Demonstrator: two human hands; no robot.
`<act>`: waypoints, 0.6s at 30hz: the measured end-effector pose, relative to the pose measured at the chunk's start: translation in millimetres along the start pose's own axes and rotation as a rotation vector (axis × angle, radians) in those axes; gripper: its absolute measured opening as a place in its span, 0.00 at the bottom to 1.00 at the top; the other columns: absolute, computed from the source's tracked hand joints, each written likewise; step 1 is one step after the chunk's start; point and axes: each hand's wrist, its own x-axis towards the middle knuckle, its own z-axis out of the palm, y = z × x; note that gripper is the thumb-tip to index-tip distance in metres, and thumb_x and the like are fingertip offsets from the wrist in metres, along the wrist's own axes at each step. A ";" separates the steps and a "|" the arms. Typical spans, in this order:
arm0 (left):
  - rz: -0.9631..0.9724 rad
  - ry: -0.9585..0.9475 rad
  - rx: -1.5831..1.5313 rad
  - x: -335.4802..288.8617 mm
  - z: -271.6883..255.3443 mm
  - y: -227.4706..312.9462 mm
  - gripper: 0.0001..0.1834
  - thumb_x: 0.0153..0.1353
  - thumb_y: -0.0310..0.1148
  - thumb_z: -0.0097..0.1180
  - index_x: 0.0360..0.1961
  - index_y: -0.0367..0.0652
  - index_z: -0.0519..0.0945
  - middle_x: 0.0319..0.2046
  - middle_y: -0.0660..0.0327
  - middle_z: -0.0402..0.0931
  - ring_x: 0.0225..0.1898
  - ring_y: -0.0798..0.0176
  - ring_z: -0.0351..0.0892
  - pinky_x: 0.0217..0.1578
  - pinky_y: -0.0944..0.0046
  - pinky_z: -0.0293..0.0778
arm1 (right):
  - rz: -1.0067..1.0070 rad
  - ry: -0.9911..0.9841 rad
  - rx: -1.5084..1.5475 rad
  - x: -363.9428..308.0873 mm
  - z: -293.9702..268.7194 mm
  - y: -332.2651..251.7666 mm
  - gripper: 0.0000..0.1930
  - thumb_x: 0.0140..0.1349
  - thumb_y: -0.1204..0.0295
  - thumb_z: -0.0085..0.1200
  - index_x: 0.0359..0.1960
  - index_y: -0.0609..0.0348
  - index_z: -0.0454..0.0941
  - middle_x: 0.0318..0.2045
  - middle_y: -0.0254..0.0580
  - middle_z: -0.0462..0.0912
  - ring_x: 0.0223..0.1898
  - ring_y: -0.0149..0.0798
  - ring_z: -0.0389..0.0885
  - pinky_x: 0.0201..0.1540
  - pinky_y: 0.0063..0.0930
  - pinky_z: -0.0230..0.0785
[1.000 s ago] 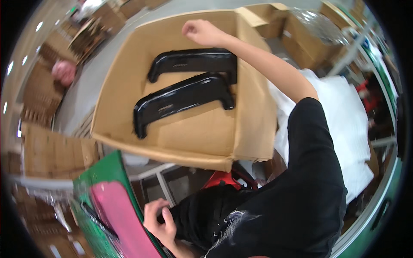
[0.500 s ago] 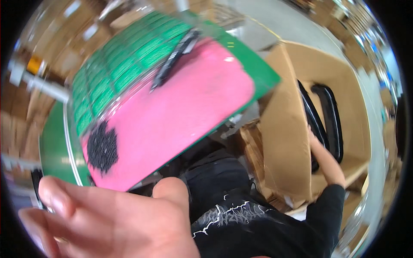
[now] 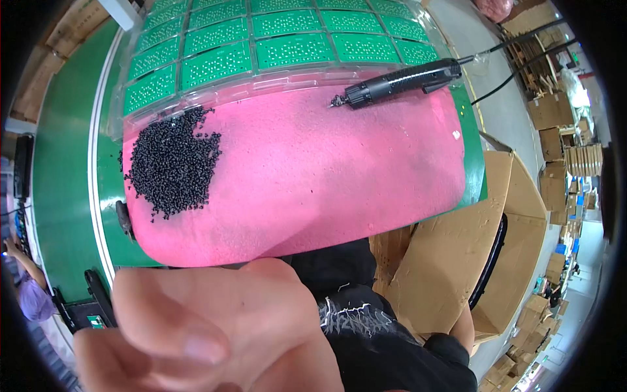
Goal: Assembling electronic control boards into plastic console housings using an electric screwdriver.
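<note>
Large in the foreground, my left hand (image 3: 222,326) is raised with its fingers loosely bent and apart, and nothing shows in it. My right forearm (image 3: 464,328) reaches into a cardboard box (image 3: 450,261) at the right, and the box wall hides the hand. Inside the box the edge of a long, curved black part (image 3: 491,264) is visible, near that hand. A pink mat (image 3: 294,176) lies beyond my left hand. On it are a heap of small black screws (image 3: 171,163) and a black electric screwdriver (image 3: 401,83).
Behind the mat stands a clear plastic tray (image 3: 261,73) with several green circuit boards (image 3: 294,51). The green table (image 3: 62,163) extends left, with black parts (image 3: 98,294) near its front edge. Another person (image 3: 36,297) is at the far left. Stacked cartons (image 3: 552,121) stand at the right.
The view has turned toward the mat, so the box sits lower and shows less of its inside. My left hand's fingers have curled in. My right hand has gone out of sight behind the box wall.
</note>
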 end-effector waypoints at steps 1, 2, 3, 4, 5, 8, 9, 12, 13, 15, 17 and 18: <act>-0.015 -0.015 -0.007 -1.5 0.2 -3.1 0.15 0.59 0.34 0.57 0.47 0.48 0.72 0.42 0.64 0.69 0.47 0.57 0.68 0.43 0.55 0.68 | 0.045 0.033 0.062 -3.7 -9.2 -7.2 0.21 0.62 0.67 0.60 0.54 0.66 0.76 0.44 0.53 0.84 0.48 0.46 0.81 0.52 0.40 0.73; -0.030 -0.031 -0.016 -3.3 1.8 -6.5 0.15 0.59 0.33 0.57 0.46 0.48 0.71 0.42 0.64 0.69 0.47 0.57 0.68 0.43 0.55 0.67 | 0.093 0.067 0.125 -8.0 -18.2 -13.9 0.20 0.62 0.67 0.60 0.53 0.66 0.77 0.43 0.52 0.84 0.47 0.45 0.82 0.51 0.40 0.74; -0.045 -0.050 -0.025 -5.1 4.5 -10.4 0.14 0.58 0.33 0.57 0.46 0.49 0.71 0.41 0.64 0.68 0.47 0.57 0.67 0.42 0.55 0.67 | 0.142 0.101 0.188 -12.6 -26.7 -20.2 0.19 0.62 0.67 0.59 0.52 0.66 0.78 0.42 0.52 0.85 0.46 0.45 0.82 0.51 0.39 0.74; -0.060 -0.069 -0.034 -6.9 8.0 -14.4 0.14 0.58 0.32 0.57 0.45 0.49 0.71 0.41 0.65 0.68 0.46 0.57 0.67 0.42 0.55 0.67 | 0.192 0.135 0.252 -17.1 -34.3 -26.5 0.18 0.63 0.68 0.59 0.51 0.67 0.79 0.41 0.51 0.86 0.45 0.44 0.83 0.50 0.39 0.74; -0.044 -0.067 -0.025 3.3 1.6 -2.4 0.14 0.58 0.32 0.57 0.45 0.50 0.70 0.40 0.65 0.67 0.46 0.57 0.67 0.41 0.55 0.67 | 0.206 0.163 0.335 -17.4 -50.0 -51.5 0.18 0.63 0.68 0.59 0.50 0.67 0.80 0.40 0.51 0.86 0.44 0.43 0.83 0.49 0.39 0.75; -0.109 -0.150 -0.079 7.0 -30.2 -40.0 0.14 0.56 0.30 0.57 0.43 0.51 0.69 0.39 0.66 0.66 0.46 0.57 0.66 0.40 0.55 0.67 | -0.096 0.565 -0.170 -19.8 -103.6 -110.3 0.09 0.63 0.73 0.58 0.37 0.70 0.83 0.25 0.42 0.85 0.29 0.34 0.79 0.36 0.33 0.73; -0.105 -0.165 -0.052 18.0 -30.0 -45.9 0.14 0.56 0.30 0.57 0.43 0.52 0.69 0.38 0.67 0.65 0.45 0.57 0.66 0.39 0.55 0.67 | -0.264 0.597 -0.123 -8.6 -108.8 -142.3 0.09 0.63 0.75 0.58 0.39 0.71 0.82 0.26 0.42 0.84 0.30 0.33 0.78 0.36 0.33 0.73; -0.108 -0.208 -0.061 -14.9 -4.7 -5.7 0.14 0.55 0.28 0.57 0.42 0.53 0.69 0.37 0.67 0.65 0.45 0.57 0.65 0.38 0.55 0.67 | -0.598 0.401 -0.117 4.5 -125.8 -203.6 0.05 0.64 0.79 0.57 0.39 0.69 0.80 0.27 0.43 0.82 0.28 0.34 0.76 0.35 0.30 0.70; -0.086 -0.224 -0.004 -9.3 -17.6 12.4 0.15 0.54 0.28 0.57 0.41 0.53 0.68 0.36 0.67 0.65 0.43 0.57 0.66 0.38 0.56 0.67 | -0.732 0.308 -0.049 8.7 -110.3 -256.4 0.01 0.60 0.81 0.56 0.33 0.67 0.78 0.26 0.45 0.78 0.25 0.40 0.75 0.31 0.32 0.68; -0.136 -0.249 -0.060 -24.1 -30.0 -11.5 0.15 0.52 0.28 0.58 0.40 0.53 0.68 0.33 0.66 0.66 0.40 0.58 0.68 0.39 0.57 0.68 | -1.044 0.168 -0.329 11.2 -112.2 -289.1 0.08 0.52 0.81 0.59 0.23 0.63 0.71 0.23 0.43 0.70 0.23 0.45 0.72 0.27 0.36 0.65; -0.125 -0.307 0.154 -21.4 -48.2 -5.6 0.15 0.49 0.24 0.56 0.38 0.47 0.70 0.34 0.62 0.69 0.40 0.56 0.69 0.42 0.55 0.69 | -1.202 -0.213 -0.427 16.4 -99.5 -346.5 0.16 0.46 0.76 0.63 0.18 0.58 0.62 0.22 0.41 0.63 0.23 0.48 0.71 0.23 0.39 0.62; -0.128 -0.382 0.269 -23.1 -57.3 -5.2 0.19 0.45 0.21 0.61 0.40 0.43 0.72 0.35 0.58 0.71 0.37 0.54 0.70 0.40 0.55 0.69 | -1.288 -0.337 -0.449 15.2 -85.1 -372.2 0.17 0.45 0.73 0.65 0.18 0.57 0.63 0.21 0.41 0.64 0.23 0.46 0.72 0.22 0.38 0.63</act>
